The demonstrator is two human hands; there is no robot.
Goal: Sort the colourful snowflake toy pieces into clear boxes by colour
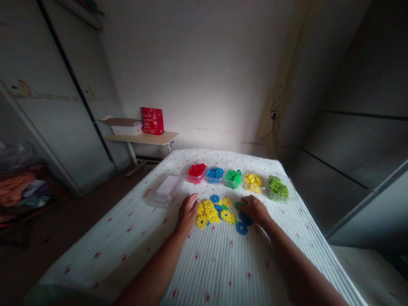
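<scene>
On the white cloth [204, 263], a heap of flat notched discs [214, 213] lies between the left hand [187, 215] and the right hand [255, 209], near the middle of the view. Yellow discs [208, 208] bunch together on the left of the heap, some resting on others; farther right, blue and green ones show among them, and one blue disc [215, 198] lies at the far edge near a yellow one. The left hand is partly open, cupped at the left side of the heap, its thumb apart from the forefinger, beside the outermost yellow discs; it has hold of nothing that shows. The right hand is at the opposite side, palm down with fingers bent, over a green disc [238, 206]; whether it pinches that disc or merely touches it cannot be told. More blue discs [241, 228] lie beside and partly beneath that hand. Beyond the heap, five clear tubs [254, 189] stand in a row, holding, from left to right, red pieces [196, 170], blue pieces [215, 173], green pieces [233, 177], yellow pieces [254, 179] and lime pieces [278, 187]. To the left of the row sits a clear box [159, 201] with a white slab [168, 185] on or in it, which of the two cannot be told. Near the back wall [207, 85], left of the cloth, a small table [151, 139] bears a white carton [126, 129] and an upright red bag [152, 121]
</scene>
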